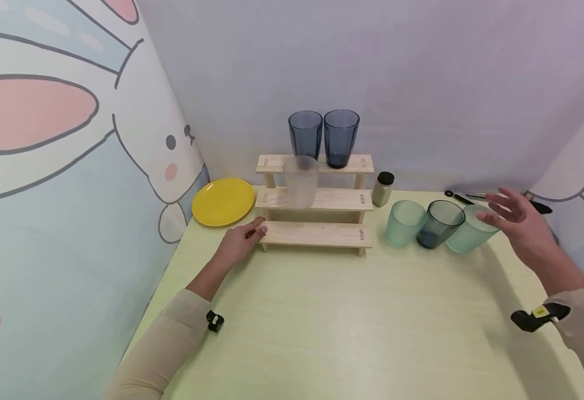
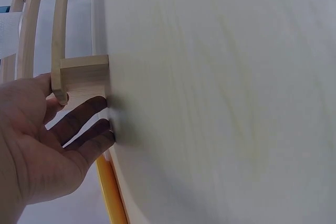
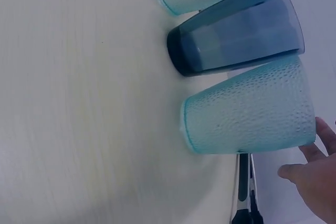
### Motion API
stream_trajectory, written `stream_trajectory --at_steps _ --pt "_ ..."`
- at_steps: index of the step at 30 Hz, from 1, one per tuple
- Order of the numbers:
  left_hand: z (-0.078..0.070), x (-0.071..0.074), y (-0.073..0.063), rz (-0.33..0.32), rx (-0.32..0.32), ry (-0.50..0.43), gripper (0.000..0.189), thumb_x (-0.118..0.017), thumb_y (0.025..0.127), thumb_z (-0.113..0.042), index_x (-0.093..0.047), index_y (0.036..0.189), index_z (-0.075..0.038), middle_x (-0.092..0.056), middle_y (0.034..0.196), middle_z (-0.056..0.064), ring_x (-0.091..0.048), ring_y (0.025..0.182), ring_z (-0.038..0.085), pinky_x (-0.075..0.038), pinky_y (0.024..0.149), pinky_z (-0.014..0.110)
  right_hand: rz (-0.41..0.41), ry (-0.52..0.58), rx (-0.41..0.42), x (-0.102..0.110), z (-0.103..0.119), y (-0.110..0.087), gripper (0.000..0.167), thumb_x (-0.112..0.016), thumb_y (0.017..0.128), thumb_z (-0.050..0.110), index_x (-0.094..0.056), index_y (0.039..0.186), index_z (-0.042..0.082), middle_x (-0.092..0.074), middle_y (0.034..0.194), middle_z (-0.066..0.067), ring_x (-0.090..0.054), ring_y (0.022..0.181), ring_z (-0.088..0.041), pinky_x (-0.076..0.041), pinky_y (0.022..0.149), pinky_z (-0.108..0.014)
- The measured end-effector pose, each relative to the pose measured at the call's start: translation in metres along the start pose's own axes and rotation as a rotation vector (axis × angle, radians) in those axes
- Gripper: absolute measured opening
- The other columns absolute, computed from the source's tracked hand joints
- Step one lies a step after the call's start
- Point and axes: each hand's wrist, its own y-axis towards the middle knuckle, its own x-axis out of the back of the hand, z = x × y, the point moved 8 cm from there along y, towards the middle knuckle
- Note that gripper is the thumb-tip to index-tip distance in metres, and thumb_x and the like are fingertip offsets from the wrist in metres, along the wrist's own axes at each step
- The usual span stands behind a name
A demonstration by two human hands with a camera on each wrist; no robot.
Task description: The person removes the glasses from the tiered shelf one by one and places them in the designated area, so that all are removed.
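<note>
— Starting with what?

— With the outer green cup [image 1: 471, 232], upright, well to the right of the wooden rack [image 1: 339, 198]. Seeing the right hand [image 1: 524, 225] beside its rim, spread wide, thumb well apart from the fingers, gripping nothing. Cannot tell about contact between fingertips and rim.

— And at the rack?

— Finding the left hand [image 1: 242, 243] at the left end of its lowest tier, pinching the board between thumb and forefinger, with the other fingers loose below.

— Carrying anything, that rack?

— Bearing a frosted cup [image 1: 302, 183] on its middle tier, plus two blue glasses [image 1: 341, 139] side by side on top.

— And around it?

— Going rightward from the rack, meeting a black-lidded jar [image 1: 382, 193] just beside it, another green cup [image 1: 404, 225], then a dark glass [image 1: 439, 225]. Noting black-handled utensils [image 1: 461, 198] farther right, and a yellow plate [image 1: 223, 201] just left of the rack.
</note>
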Motion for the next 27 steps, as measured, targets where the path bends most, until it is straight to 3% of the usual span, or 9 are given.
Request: stream_trajectory --at_steps 5,12,20,27 --pt "-0.001 0.002 0.0 -0.004 -0.014 0.004 0.061 -0.055 0.113 -0.059 -0.057 0.164 -0.024 -0.079 0.117 0.011 -0.06 0.091 0.024 -0.049 0.082 0.039 -0.056 0.004 0.032 0.004 0.021 0.005 0.086 -0.068 0.112 0.02 -0.016 0.178 0.04 -0.043 0.164 0.03 -0.031 0.159 0.009 -0.024 0.12 -0.002" --pt "-0.001 0.001 -0.001 0.0 -0.005 0.003 0.061 -0.055 0.114 -0.058 -0.056 0.164 -0.025 -0.079 0.121 0.013 -0.06 0.094 0.026 -0.051 0.086 0.042 -0.079 -0.042 0.047 -0.002 0.052 0.011 0.087 -0.072 0.11 0.027 -0.018 0.177 0.043 -0.033 0.178 0.022 -0.026 0.166 0.002 -0.023 0.118 0.0" --pt "-0.001 0.001 -0.002 -0.007 -0.001 0.001 0.061 -0.056 0.113 -0.059 -0.057 0.164 -0.025 -0.079 0.119 0.012 -0.06 0.093 0.025 -0.051 0.084 0.041 -0.063 -0.047 0.101 -0.03 0.087 0.024 0.095 -0.079 0.105 0.024 -0.019 0.178 0.037 -0.032 0.182 0.008 -0.025 0.171 -0.016 -0.024 0.125 -0.007" --pt "-0.001 0.001 -0.001 -0.012 -0.015 0.001 0.06 -0.056 0.113 -0.058 -0.058 0.163 -0.024 -0.076 0.107 0.01 -0.059 0.09 0.025 -0.048 0.08 0.038 -0.003 -0.01 0.15 -0.062 0.113 0.033 0.097 -0.083 0.103 0.023 -0.023 0.177 0.038 -0.034 0.182 0.005 -0.027 0.17 -0.018 -0.027 0.129 -0.015"
